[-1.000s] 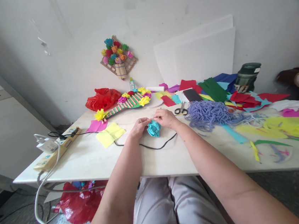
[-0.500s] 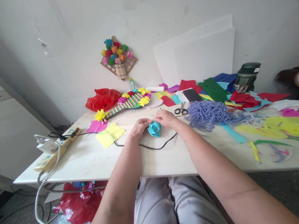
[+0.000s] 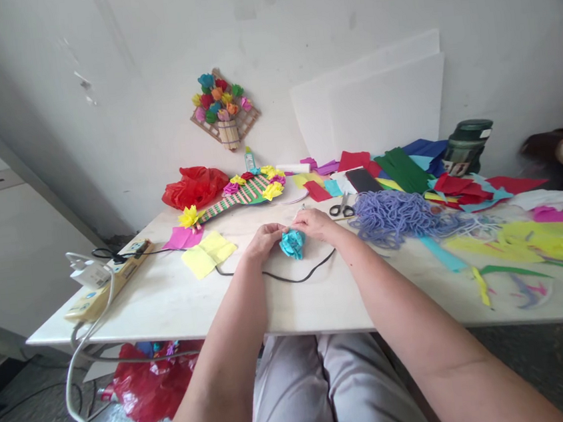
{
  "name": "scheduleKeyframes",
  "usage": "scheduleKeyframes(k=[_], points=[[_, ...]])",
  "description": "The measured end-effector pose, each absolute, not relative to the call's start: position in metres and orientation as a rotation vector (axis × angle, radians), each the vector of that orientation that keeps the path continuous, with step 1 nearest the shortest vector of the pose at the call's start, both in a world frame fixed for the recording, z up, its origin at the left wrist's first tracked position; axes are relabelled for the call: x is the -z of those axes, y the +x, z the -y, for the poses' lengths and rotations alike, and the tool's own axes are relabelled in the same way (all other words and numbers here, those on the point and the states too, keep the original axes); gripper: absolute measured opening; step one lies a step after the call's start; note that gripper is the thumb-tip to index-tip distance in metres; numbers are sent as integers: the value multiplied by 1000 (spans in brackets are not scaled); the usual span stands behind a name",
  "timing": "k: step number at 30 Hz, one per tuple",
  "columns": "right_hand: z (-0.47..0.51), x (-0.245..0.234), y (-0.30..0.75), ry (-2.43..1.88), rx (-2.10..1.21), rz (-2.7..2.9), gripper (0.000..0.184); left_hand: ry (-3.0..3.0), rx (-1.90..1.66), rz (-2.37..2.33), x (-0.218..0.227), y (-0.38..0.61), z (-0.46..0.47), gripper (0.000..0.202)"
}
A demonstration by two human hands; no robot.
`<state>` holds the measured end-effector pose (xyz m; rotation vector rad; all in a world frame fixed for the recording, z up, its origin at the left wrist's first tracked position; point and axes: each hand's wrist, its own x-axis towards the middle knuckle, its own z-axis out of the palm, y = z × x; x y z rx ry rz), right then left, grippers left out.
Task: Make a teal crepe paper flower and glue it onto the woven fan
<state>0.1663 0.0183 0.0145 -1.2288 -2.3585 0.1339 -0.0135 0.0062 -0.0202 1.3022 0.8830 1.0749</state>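
Hardly anything has moved since a second ago: your hands stay in the same spot, and the turquoise paper flower (image 3: 293, 244) between them sits a touch lower and looks more tightly bunched.

Your left hand (image 3: 263, 240) meets the flower from its 9 o'clock side, fingers curled in and fingertips pinched on the paper's upper edge. Your right hand (image 3: 319, 224) closes on it from 2 o'clock, fingers bent over the top; you cannot see how much paper lies under them. The flower is at your 12 o'clock, resting just above the white table (image 3: 321, 304), with a black cable (image 3: 293, 278) curving past at its 6 o'clock.

At 9 o'clock of the flower a yellow paper sheet (image 3: 209, 253) lies flat, with a pink paper piece (image 3: 182, 237) just beyond it and a power strip (image 3: 108, 283) farther out near the table's edge. At 11 o'clock a woven paper fan (image 3: 239, 194) trimmed with paper flowers lies beside a red plastic bag (image 3: 193, 187). Scissors (image 3: 341, 208) lie at 1 o'clock, close to your right hand, and a heap of lavender yarn (image 3: 395, 216) spreads at 3 o'clock, just beside your right wrist.
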Motion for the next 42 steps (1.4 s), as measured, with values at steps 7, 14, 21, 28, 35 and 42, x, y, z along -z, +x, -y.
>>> scheduleKeyframes(k=[7, 14, 21, 28, 35, 42], points=[[-19, -15, 168, -1211, -169, 2292, 15, 1267, -1060, -865, 21, -14, -7, 32], [-19, -15, 166, -1187, -231, 2238, 13, 1273, -1077, -879, 16, -12, -3, 35], [-15, -19, 167, -1200, -216, 2217, 13, 1276, -1080, -879, 18, -13, -6, 35], [-11, -21, 166, -1246, -175, 2229, 14, 1258, -1082, -876, 17, -12, -4, 34], [-10, -21, 167, -1296, -99, 2321, 20, 1264, -1091, -880, 17, -13, -4, 32], [-9, -23, 168, -1319, -62, 2379, 21, 1274, -1078, -913, 17, -13, -4, 34]])
